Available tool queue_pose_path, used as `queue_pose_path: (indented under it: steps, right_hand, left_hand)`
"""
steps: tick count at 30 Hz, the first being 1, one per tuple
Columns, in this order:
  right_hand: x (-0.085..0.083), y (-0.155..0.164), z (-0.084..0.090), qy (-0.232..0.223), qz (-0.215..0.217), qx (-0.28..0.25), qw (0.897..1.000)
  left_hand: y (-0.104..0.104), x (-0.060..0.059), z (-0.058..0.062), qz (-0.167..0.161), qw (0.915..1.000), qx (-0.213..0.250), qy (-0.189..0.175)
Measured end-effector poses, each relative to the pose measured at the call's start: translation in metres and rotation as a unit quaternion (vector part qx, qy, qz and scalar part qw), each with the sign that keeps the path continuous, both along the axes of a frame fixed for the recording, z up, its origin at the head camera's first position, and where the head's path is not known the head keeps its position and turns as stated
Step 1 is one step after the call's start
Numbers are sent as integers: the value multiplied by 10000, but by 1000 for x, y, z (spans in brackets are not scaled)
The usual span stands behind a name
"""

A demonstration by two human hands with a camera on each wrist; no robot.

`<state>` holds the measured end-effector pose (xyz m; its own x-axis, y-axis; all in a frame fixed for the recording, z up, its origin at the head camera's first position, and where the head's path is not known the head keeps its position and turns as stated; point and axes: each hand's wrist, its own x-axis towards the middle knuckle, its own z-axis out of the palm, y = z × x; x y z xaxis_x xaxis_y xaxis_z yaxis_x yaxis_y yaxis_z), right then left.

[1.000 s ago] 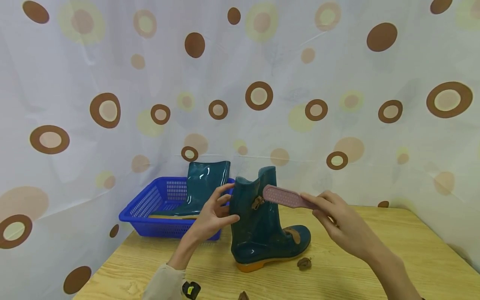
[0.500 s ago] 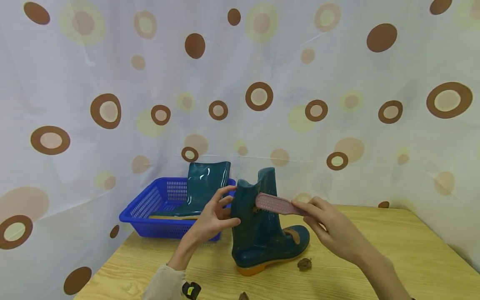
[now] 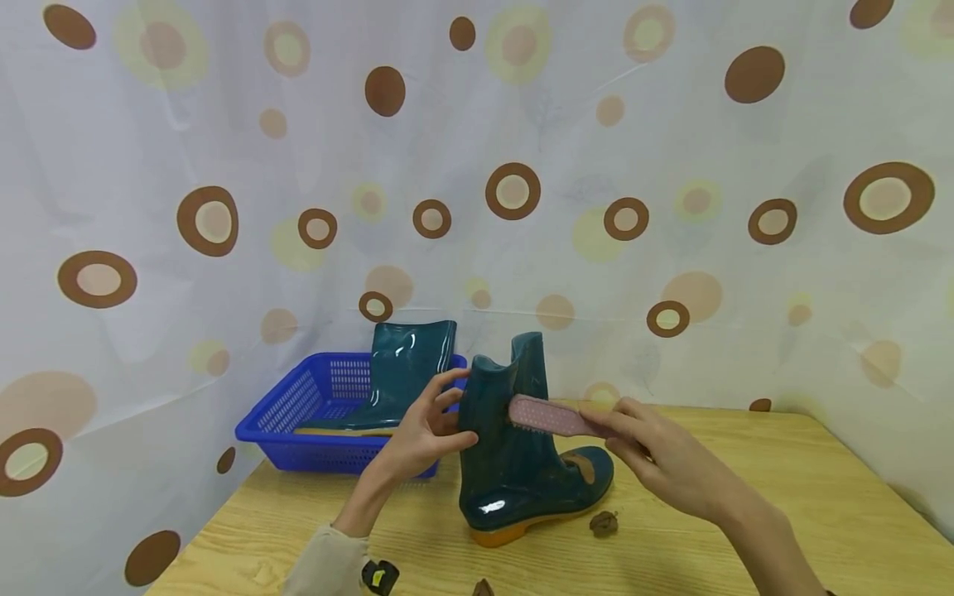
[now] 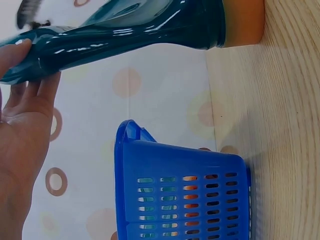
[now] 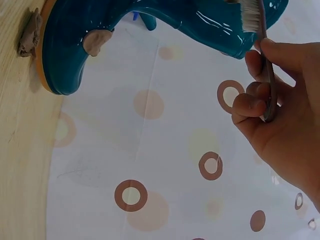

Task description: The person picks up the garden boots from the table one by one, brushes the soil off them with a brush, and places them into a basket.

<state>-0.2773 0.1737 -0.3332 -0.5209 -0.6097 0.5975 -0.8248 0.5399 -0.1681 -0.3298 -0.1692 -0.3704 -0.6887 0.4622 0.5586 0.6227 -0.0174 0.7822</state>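
Observation:
A dark green rubber boot point(image 3: 495, 472) with an orange sole stands on the table, its toe to the right. My left hand point(image 3: 421, 426) grips the upper shaft from the left, thumb on the near side and fingers behind, as the left wrist view shows. In my right hand point(image 3: 663, 455) is a pink-backed scrub brush point(image 3: 547, 415), held by its handle. Its white bristles point(image 5: 250, 16) meet the shaft's side below the top rim. A brown, mud-like patch point(image 5: 97, 42) sticks to the boot's instep. One brown clump point(image 3: 604, 523) lies beside the toe.
Behind to the left, a blue plastic basket point(image 3: 328, 455) holds a second green boot point(image 3: 410, 364). At the table's near edge are a small black object point(image 3: 380, 577) with a yellow mark and a brown piece point(image 3: 483, 588). A dotted curtain point(image 3: 581, 273) hangs behind the table.
The brush has moved left and down onto the boot shaft, over the place where a brown clump showed earlier. The boot tilted slightly; my left hand keeps its grip.

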Motion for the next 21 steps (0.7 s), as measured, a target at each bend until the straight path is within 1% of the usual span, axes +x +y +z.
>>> queue_pose_path:
  steps: [5,7,8,11,13,17,21]
  right_hand:
    - [-2,2,-1,-531,70,576,9969]
    - [-2,2,-1,-769,119,581,9953]
    - [-1,3,-1,-791,125,549,9953]
    - [0,4,1,-640,102,376,9972]
    - [1,5,2,-408,48,239,9989]
    - [1,5,5,92,-70,-38,9999]
    - [0,4,6,418,-179,-264,9986]
  left_hand:
    - [-1,2,1,38,9999,38,-90]
    - [0,3,2,4,10000,23,-90]
    - [0,3,2,-2,10000,9,-88]
    - [1,2,3,34,10000,-15,-61]
    - [2,2,4,80,9999,-18,-64]
    - [2,3,4,40,10000,-9,-73]
    - [2,4,4,63,10000,-33,-52]
